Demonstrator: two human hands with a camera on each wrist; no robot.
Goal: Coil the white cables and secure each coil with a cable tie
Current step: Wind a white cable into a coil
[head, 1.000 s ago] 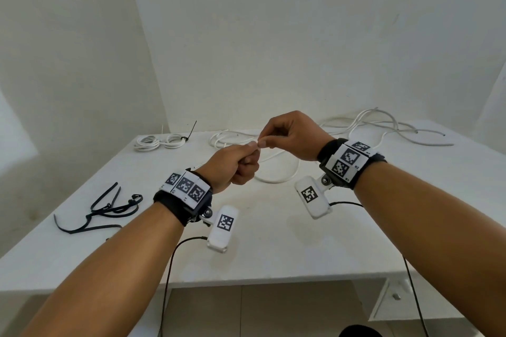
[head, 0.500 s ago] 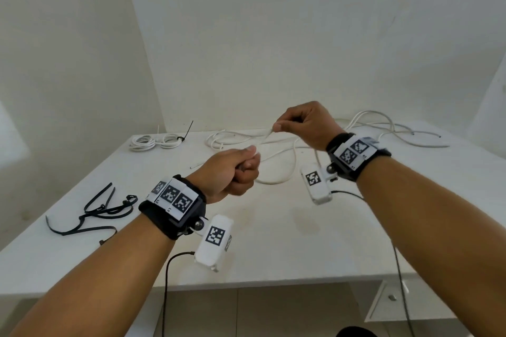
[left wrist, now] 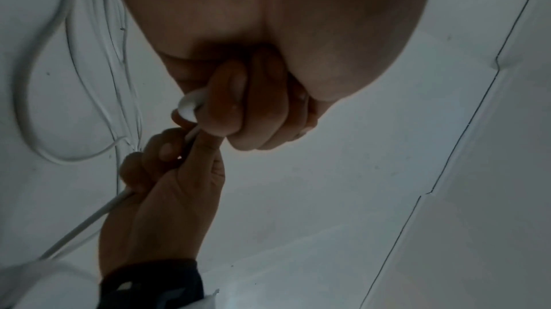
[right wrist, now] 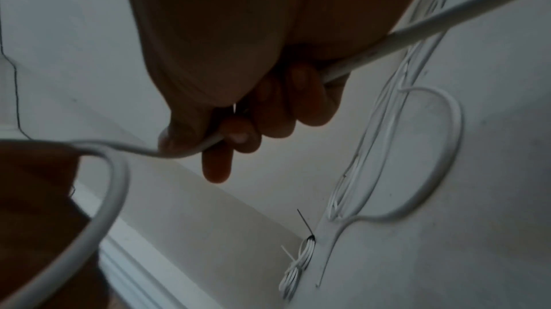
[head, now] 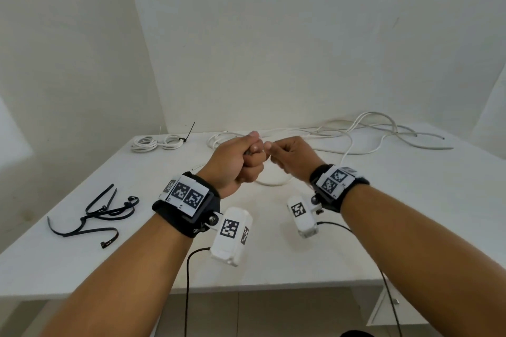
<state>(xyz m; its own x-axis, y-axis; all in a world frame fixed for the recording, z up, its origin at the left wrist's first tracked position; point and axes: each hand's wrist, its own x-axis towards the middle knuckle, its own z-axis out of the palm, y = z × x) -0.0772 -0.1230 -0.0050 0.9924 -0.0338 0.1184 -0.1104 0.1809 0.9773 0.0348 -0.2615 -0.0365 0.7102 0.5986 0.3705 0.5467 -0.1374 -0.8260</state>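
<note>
Both hands meet above the middle of the white table (head: 273, 260). My left hand (head: 253, 151) is a fist around a small bend of the white cable (left wrist: 188, 104). Right against it, my right hand (head: 271, 149) pinches the same cable (right wrist: 417, 28) between thumb and forefinger, and the cable runs on through its curled fingers (right wrist: 280, 111). A slack loop of this cable (head: 273, 183) lies on the table under the hands. More loose white cable (head: 369, 133) sprawls at the back right. Two finished coils (head: 154, 142), tied with cable ties, lie at the back left.
Several black cable ties (head: 95, 216) lie in a heap near the table's left edge. White walls close in behind and to the left. A thin black lead hangs from each wrist camera over the front edge (head: 246, 286).
Half a second ago my right hand was drawn up and to the right, stretching cable away from the left fist. It has come back against the left hand, and both sit slightly farther from me.
</note>
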